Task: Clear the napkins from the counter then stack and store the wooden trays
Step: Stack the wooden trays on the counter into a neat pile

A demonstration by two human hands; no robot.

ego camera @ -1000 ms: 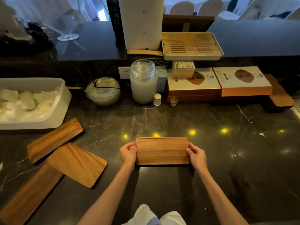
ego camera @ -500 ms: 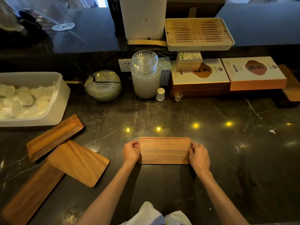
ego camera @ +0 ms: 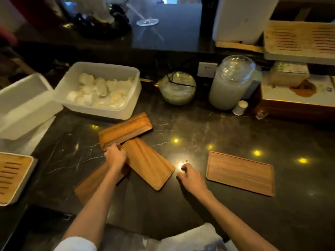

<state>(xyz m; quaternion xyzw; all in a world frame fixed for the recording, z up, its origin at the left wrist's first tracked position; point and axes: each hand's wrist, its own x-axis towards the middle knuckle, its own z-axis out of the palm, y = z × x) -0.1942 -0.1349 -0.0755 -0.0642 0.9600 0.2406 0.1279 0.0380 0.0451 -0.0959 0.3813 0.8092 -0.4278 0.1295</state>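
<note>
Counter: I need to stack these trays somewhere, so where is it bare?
Bare counter lies between the jar and the lone tray, and right of that tray. Crowded on the left, where three trays overlap by the white bin.

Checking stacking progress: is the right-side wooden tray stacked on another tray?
No. The right tray lies alone on the counter, apart from the others.
</note>
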